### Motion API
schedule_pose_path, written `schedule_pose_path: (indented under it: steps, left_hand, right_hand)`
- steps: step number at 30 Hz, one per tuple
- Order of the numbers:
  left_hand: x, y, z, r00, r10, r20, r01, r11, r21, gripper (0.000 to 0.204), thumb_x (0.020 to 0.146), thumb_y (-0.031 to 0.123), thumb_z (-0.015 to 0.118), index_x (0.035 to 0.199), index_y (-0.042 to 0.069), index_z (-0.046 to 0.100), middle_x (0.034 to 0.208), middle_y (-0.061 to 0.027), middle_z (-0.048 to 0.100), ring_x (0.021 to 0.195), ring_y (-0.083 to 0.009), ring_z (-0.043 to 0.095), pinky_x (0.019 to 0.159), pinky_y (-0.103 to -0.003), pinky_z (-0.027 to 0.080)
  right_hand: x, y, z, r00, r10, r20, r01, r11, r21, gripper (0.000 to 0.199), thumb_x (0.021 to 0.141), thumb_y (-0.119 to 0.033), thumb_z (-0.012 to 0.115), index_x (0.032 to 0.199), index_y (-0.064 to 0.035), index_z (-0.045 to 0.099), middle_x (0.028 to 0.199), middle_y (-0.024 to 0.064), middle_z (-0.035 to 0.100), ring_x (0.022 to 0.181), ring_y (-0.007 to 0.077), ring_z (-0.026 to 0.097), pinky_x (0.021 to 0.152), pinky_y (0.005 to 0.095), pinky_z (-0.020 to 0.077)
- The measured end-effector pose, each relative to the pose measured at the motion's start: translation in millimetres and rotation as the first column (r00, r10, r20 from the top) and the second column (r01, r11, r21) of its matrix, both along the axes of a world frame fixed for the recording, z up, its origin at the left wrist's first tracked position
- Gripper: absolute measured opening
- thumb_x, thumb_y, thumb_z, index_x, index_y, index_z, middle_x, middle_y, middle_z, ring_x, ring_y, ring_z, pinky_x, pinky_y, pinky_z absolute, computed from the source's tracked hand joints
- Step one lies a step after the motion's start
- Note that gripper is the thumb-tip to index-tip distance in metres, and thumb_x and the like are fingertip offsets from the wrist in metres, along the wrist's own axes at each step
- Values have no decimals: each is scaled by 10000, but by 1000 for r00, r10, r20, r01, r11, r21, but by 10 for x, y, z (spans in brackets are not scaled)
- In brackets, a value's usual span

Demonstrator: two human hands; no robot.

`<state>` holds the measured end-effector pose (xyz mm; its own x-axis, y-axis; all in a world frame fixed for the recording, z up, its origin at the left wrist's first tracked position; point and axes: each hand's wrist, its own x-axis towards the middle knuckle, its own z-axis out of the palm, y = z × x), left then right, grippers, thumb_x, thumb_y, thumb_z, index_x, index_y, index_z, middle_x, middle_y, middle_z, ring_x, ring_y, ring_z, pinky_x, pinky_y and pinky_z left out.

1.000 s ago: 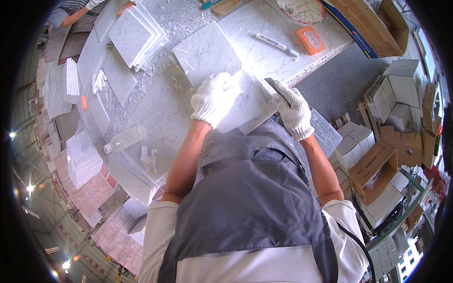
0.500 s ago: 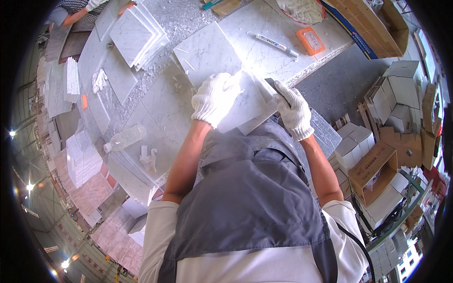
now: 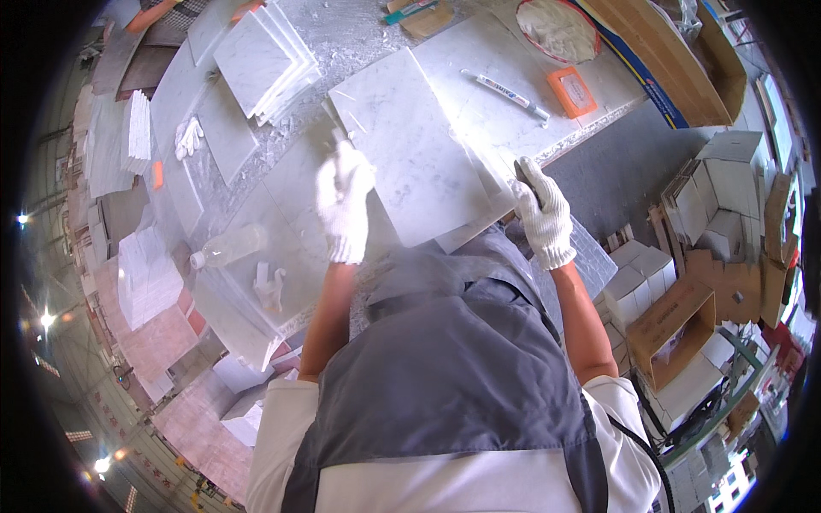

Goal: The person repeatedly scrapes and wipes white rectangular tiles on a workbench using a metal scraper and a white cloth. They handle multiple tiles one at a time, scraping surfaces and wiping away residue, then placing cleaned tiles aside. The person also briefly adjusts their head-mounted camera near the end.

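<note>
A: Tile (image 3: 415, 158) located?
B: Laid on the counter (image 3: 346, 47), twelve o'clock.
A: Grip noted?
B: Right hand (image 3: 545, 214), tile's four o'clock: dark tool (image 3: 519, 171) gripped. Left hand (image 3: 345, 205), eight o'clock: blurred; grip cannot be told.

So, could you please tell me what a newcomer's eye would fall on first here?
Probably the pale slab in the middle, between the white-gloved left hand and right hand. Then the orange block beyond it, to the right of the white pen, and the open carton at the upper right.
</note>
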<state>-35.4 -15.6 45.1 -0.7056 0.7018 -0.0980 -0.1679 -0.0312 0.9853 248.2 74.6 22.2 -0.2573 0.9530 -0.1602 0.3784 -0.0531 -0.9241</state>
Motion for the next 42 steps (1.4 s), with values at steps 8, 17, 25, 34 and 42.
schedule_pose_path:
  steps: [8,17,25,34,42]
  left_hand:
    - [-851,-564,-700,920,256,-298,-336,905,-260,374,865,26,745,1173,16,533,1076,-60,623,1001,-146,598,916,-303,491]
    - [-889,-840,-1150,829,235,-508,-407,876,-259,389,888,58,735,1218,-12,541,1096,-89,658,1020,-182,612,980,-347,477]
    - [-929,-969,-1112,868,202,-453,-351,895,-274,615,889,97,735,1410,-37,438,1314,-162,535,1195,-264,540,1021,-399,457]
    - [147,-797,223,158,-152,-976,-428,880,-206,535,804,359,808,1219,79,619,1189,-176,633,1101,-368,597,956,-501,470]
    - [274,-35,-106,441,-217,-871,-19,968,-251,326,867,101,765,1169,19,674,1196,-185,662,1112,-358,613,1017,-457,467]
  right_hand:
    - [-19,38,-141,988,-42,-148,16,985,-172,536,1030,-130,535,1542,-55,396,1053,7,616,793,62,566,681,228,522]
    - [-114,92,89,933,98,-347,-153,979,-132,515,970,-31,535,1483,-37,490,1140,78,692,902,130,637,840,274,530]
    - [-388,56,304,958,-103,-268,-3,930,-369,289,999,-200,604,1234,-36,645,1010,49,692,923,134,643,859,310,537]
    - [-609,-216,242,988,149,-41,-151,988,-28,286,984,-240,602,1226,-98,656,1026,108,706,942,231,687,858,358,543]
    - [-617,-184,150,932,356,-68,-348,931,106,395,992,-231,553,1380,-184,612,1165,147,691,1007,323,674,907,391,538]
